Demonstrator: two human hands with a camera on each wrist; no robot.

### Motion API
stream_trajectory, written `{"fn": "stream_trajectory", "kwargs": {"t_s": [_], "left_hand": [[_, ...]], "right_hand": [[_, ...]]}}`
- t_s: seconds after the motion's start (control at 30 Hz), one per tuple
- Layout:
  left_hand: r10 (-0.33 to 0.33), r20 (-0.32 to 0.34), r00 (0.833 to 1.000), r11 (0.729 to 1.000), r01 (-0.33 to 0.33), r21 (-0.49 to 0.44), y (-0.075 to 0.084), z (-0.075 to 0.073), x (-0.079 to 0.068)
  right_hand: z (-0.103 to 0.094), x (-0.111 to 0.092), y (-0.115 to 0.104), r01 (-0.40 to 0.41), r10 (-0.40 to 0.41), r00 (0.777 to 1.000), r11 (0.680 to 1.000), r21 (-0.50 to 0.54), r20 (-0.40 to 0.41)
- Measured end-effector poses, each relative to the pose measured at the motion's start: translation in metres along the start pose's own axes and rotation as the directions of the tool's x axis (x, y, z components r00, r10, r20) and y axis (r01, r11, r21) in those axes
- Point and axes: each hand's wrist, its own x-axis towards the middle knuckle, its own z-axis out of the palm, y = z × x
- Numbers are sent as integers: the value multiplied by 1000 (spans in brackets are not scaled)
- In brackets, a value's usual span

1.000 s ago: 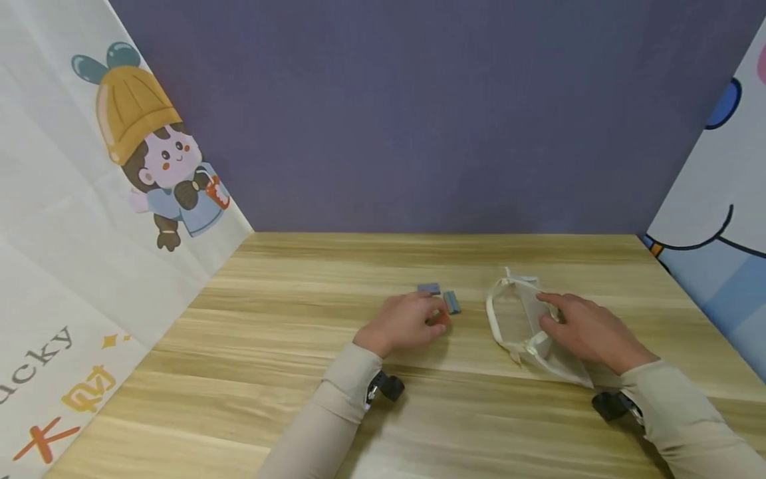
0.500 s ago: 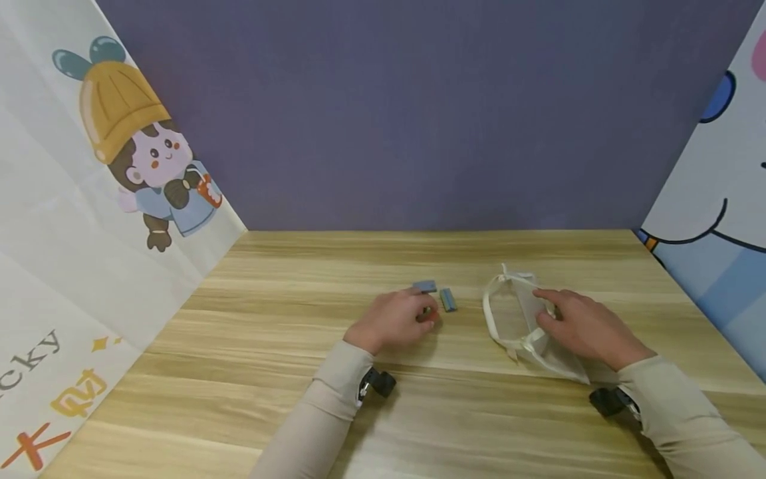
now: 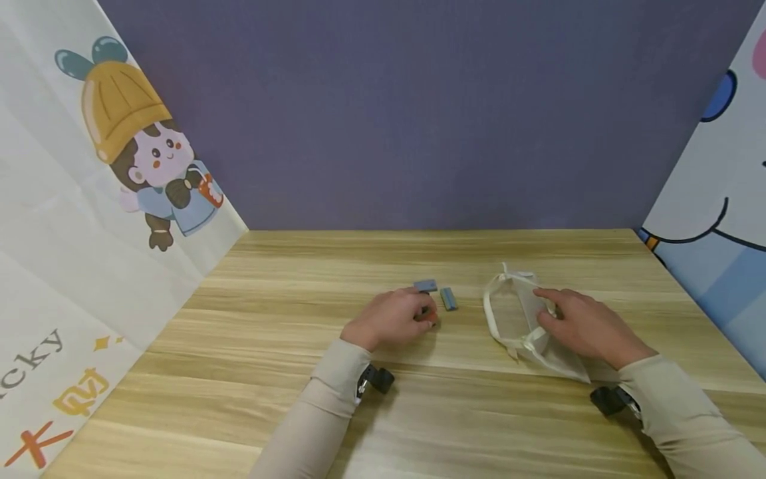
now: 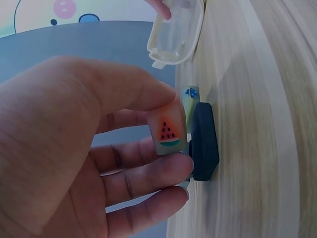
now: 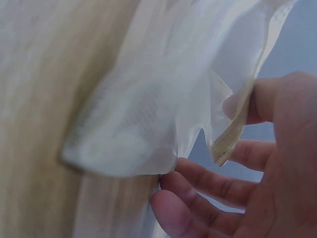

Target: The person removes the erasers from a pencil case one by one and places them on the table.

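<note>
In the left wrist view, my left hand (image 3: 391, 319) pinches a small pale block printed with a watermelon slice (image 4: 168, 131) between thumb and fingers. The other fingers curl loosely below it. Just beyond the fingers lie a dark block (image 4: 205, 144) and a pale block with a blue picture (image 4: 190, 101). From the head view, two small blue-grey blocks show past this hand, one flat (image 3: 425, 285) and one angled (image 3: 449, 299). My right hand (image 3: 589, 329) pinches the rim of a translucent white bag (image 5: 133, 129) between thumb and fingers, its mouth facing left.
A light wood-grain table (image 3: 287, 372) lies under both hands. Behind it rises a dark purple-grey panel (image 3: 383, 120). Cartoon-printed white sheets stand at the left (image 3: 54, 219) and right (image 3: 733, 179).
My left hand has drawn slightly left, away from the two blue-grey blocks, and a red patch now shows at its fingertips. The right hand stays at the bag's rim. The head view has shifted slightly.
</note>
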Motion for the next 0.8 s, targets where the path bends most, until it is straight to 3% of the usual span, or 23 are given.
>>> {"fn": "stream_trajectory", "kwargs": {"t_s": [0.8], "left_hand": [[103,26,994,994,-104,37,12,11,7]], "right_hand": [[-1,-1,0,2,-2,1000,1000,18,-4]]}}
